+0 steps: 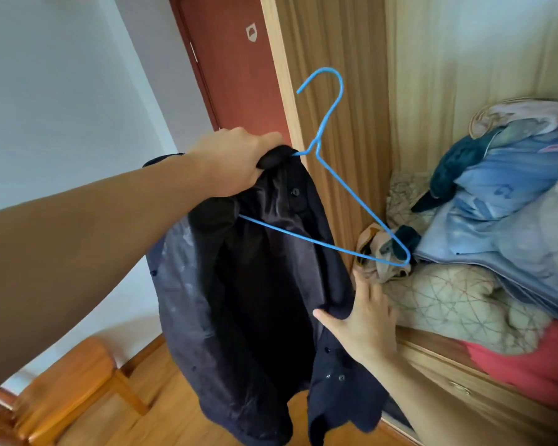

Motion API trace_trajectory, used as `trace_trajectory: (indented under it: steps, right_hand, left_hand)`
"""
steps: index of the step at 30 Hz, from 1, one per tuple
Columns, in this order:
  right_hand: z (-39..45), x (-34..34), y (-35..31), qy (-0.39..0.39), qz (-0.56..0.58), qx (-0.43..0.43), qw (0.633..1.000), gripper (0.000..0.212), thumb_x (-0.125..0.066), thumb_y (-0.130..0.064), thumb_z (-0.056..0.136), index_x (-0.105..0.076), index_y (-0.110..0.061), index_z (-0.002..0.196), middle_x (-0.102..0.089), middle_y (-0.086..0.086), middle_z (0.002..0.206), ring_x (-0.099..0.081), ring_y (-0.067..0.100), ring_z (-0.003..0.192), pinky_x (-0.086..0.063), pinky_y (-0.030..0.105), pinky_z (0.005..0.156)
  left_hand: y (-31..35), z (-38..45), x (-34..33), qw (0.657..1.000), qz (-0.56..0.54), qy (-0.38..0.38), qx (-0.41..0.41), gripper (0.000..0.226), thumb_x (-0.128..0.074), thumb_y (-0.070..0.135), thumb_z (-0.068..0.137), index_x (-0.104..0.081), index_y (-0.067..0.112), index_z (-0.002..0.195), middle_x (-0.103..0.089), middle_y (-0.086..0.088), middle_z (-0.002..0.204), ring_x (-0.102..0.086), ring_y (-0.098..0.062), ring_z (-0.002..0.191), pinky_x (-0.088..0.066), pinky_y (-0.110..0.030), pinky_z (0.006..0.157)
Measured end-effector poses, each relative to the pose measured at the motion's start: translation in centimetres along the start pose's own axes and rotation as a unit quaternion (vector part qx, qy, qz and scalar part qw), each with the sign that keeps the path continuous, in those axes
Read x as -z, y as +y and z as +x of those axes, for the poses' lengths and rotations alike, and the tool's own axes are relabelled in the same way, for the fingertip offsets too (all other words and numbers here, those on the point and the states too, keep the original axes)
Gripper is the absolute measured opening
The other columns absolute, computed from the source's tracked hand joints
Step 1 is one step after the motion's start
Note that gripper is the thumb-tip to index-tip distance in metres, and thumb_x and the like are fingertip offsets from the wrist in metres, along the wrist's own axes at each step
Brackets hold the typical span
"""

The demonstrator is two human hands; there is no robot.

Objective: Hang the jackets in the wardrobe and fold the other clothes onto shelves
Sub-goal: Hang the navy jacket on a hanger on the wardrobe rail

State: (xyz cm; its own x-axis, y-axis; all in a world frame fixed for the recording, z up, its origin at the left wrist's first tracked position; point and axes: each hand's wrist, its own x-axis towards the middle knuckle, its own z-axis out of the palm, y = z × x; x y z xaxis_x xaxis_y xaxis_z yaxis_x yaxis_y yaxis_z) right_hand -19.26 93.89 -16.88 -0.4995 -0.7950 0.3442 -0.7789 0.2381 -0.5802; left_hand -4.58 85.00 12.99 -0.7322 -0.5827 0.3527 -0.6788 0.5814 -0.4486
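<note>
Dark navy jacket [255, 304] hangs mid-frame, held up in the air in front of the open wardrobe [335, 59], its glossy lining turned outward and snap buttons showing down the front edge at 5 o'clock. One shoulder sits on a blue wire hanger [339, 185]; the hanger's other arm sticks out bare toward 3 o'clock, hook pointing to 12 o'clock, whole frame tilted. Left hand [236, 162], at 11 o'clock from the jacket's middle, is closed around the bunched collar and the hanger end tucked inside it. Right hand [361, 320], at 4 o'clock, fingers fairly straight and spread, thumb under the jacket's front edge, fingers behind the cloth; whether it pinches the fabric cannot be told. Just beyond the hanger's free tip, at 3 o'clock, the wardrobe shelf carries a heap of bedding [509, 220]: blue quilt on top, pale patterned quilt below it, red fabric lowest, a teal piece and a beige crumpled item near the hanger tip. Red-brown door [232, 75] at 12 o'clock, white wall at 10 o'clock. Wooden chair [65, 381] at 8 o'clock on a wood floor.
</note>
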Motion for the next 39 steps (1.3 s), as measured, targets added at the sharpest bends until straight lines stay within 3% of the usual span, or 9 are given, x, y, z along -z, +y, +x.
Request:
trace_trajectory:
  steps: [3,5,13,18,25,28,30,34,39]
  right_hand:
    - [3.1,-1.1,-2.0,-0.072,0.026,-0.023,0.997,0.05,-0.065,-0.05,0.082,-0.054,-0.018,0.118,-0.061,0.003,0.116,-0.058,0.03,0.109,-0.045,0.041,0.086]
    - [5.1,-1.0,-2.6,-0.076,0.12,-0.044,0.989,0.027,-0.06,-0.032,0.091,-0.061,-0.012,0.109,-0.068,0.01,0.102,-0.062,0.034,0.102,-0.047,0.035,0.081]
    - [10.6,3.8,-5.5,-0.118,0.354,-0.054,0.926,0.012,-0.06,-0.02,0.095,-0.067,-0.019,0.104,-0.071,0.009,0.1,-0.063,0.028,0.106,-0.043,0.032,0.071]
    - [12.8,7.3,-7.4,-0.171,0.371,-0.074,0.91,0.013,-0.073,-0.011,0.082,-0.073,-0.015,0.095,-0.071,0.003,0.082,-0.066,0.016,0.072,-0.048,0.023,0.059]
    - [14.1,10.3,-10.6,-0.135,0.28,-0.08,0.947,0.017,-0.076,-0.013,0.072,-0.074,-0.009,0.089,-0.072,0.009,0.085,-0.066,0.022,0.075,-0.046,0.025,0.064]
    - [14.0,11.5,-12.7,-0.112,0.251,-0.06,0.96,0.019,-0.067,-0.015,0.075,-0.069,0.0,0.087,-0.066,0.008,0.077,-0.061,0.023,0.068,-0.041,0.028,0.062]
    - [13.3,12.2,-14.8,-0.121,0.225,-0.03,0.966,0.01,-0.058,-0.015,0.077,-0.062,-0.007,0.08,-0.055,0.007,0.074,-0.05,0.022,0.065,-0.034,0.029,0.061]
    - [12.4,13.4,-17.9,-0.133,0.23,-0.016,0.964,0.012,-0.048,-0.016,0.085,-0.059,-0.011,0.088,-0.057,0.008,0.084,-0.052,0.023,0.075,-0.036,0.031,0.068]
    - [11.7,14.0,-19.0,-0.2,0.192,0.012,0.961,0.028,-0.049,-0.021,0.088,-0.055,-0.011,0.114,-0.066,0.01,0.102,-0.061,0.023,0.088,-0.045,0.03,0.072]
  left_hand:
    - [-1.7,-1.3,0.5,1.0,-0.017,0.012,0.015,0.033,-0.048,0.021,0.092,-0.045,0.03,0.124,-0.063,-0.016,0.096,-0.058,-0.04,0.083,-0.051,-0.047,0.071]
    - [-3.4,-2.9,0.4,1.0,-0.017,0.015,0.021,0.035,-0.05,0.023,0.093,-0.044,0.029,0.127,-0.064,-0.019,0.1,-0.059,-0.042,0.087,-0.049,-0.044,0.071]
    - [-9.2,-10.1,-2.3,0.988,-0.049,0.021,0.147,0.043,-0.032,0.064,0.091,-0.044,0.032,0.118,-0.066,-0.017,0.099,-0.059,-0.042,0.092,-0.048,-0.042,0.072]
    - [-10.1,-12.9,-4.7,0.981,-0.032,0.007,0.19,0.044,-0.027,0.058,0.096,-0.047,0.027,0.12,-0.067,-0.015,0.099,-0.06,-0.04,0.091,-0.043,-0.038,0.068]
    - [-8.9,-13.9,-7.1,0.978,0.043,-0.006,0.205,0.043,-0.024,0.056,0.099,-0.045,0.022,0.115,-0.067,-0.012,0.095,-0.063,-0.038,0.084,-0.038,-0.034,0.063]
    - [-7.5,-13.1,-7.2,0.974,0.046,-0.008,0.22,0.04,-0.025,0.053,0.101,-0.044,0.02,0.114,-0.066,-0.013,0.096,-0.061,-0.039,0.084,-0.037,-0.035,0.063]
    - [-6.5,-12.1,-6.9,0.97,0.031,0.0,0.241,0.038,-0.026,0.05,0.102,-0.045,0.019,0.113,-0.064,-0.014,0.094,-0.056,-0.037,0.076,-0.037,-0.036,0.063]
    - [-5.4,-10.7,-6.2,0.951,-0.092,0.037,0.294,0.036,-0.034,0.048,0.101,-0.05,0.018,0.112,-0.063,-0.015,0.093,-0.046,-0.032,0.071,-0.041,-0.037,0.065]
    - [-3.8,-9.9,-5.0,0.891,-0.331,0.059,0.305,0.037,-0.053,0.05,0.094,-0.054,0.016,0.078,-0.058,-0.003,0.074,-0.057,-0.023,0.07,-0.044,-0.032,0.059]
